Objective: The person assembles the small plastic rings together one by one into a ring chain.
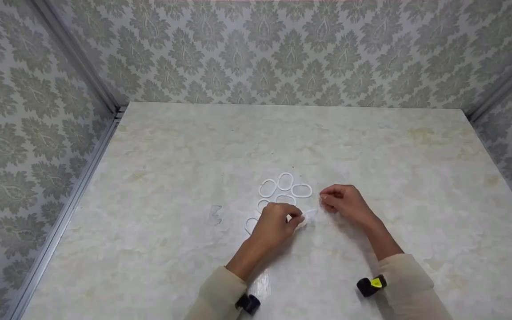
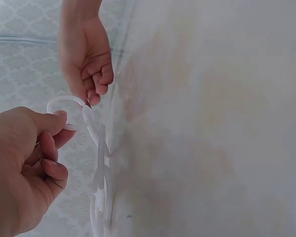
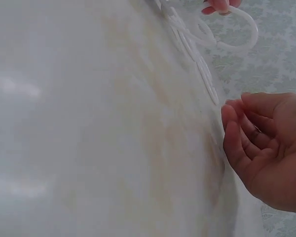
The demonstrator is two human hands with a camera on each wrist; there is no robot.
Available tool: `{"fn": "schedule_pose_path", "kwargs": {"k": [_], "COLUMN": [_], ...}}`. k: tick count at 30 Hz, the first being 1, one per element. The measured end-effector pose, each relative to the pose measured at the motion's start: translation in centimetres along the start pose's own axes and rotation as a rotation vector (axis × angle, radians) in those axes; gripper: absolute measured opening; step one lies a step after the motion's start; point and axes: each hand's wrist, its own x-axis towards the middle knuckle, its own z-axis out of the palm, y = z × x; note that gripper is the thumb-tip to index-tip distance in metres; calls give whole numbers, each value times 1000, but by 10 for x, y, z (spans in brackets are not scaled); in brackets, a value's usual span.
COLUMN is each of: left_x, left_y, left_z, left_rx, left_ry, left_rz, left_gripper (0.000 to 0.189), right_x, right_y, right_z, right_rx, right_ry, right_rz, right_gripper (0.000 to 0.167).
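My left hand (image 1: 276,222) pinches a white plastic ring (image 2: 64,98) between thumb and fingers, above the table. In the right wrist view this ring (image 3: 255,32) meets a second white ring (image 3: 203,33); whether they are linked I cannot tell. Flat on the table behind the left hand lie several oval white rings (image 1: 301,197), partly covered by that hand. To their right, my right hand (image 1: 345,202) has loosely bent fingers, thumb near the fingertips. Nothing shows between its fingers in the right wrist view (image 3: 266,143).
A thin, clear piece with a jagged edge (image 1: 215,215) lies left of the rings on the pale marbled table (image 1: 171,146). Patterned walls (image 1: 291,53) stand at the back and sides. Metal rails (image 1: 71,195) run along the left edge.
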Motion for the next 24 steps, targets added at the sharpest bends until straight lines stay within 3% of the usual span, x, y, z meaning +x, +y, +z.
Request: {"fn": "schedule_pose_path", "kwargs": {"k": [6, 12, 17, 24], "left_x": [1, 1, 1, 1], "left_y": [0, 0, 0, 1], "left_z": [0, 0, 1, 3], "left_rx": [-72, -120, -110, -170], "left_ry": [6, 3, 15, 16], "left_rz": [-13, -66, -105, -132], "left_gripper": [7, 7, 7, 6], "right_x": [17, 28, 31, 34], "right_y": [-6, -12, -19, -24], "right_z": [9, 14, 21, 30], "right_rx": [-234, -377, -498, -641], "right_ry": [55, 68, 65, 72], "right_rz": [-47, -81, -54, -6], "right_gripper": [17, 19, 33, 47]}}
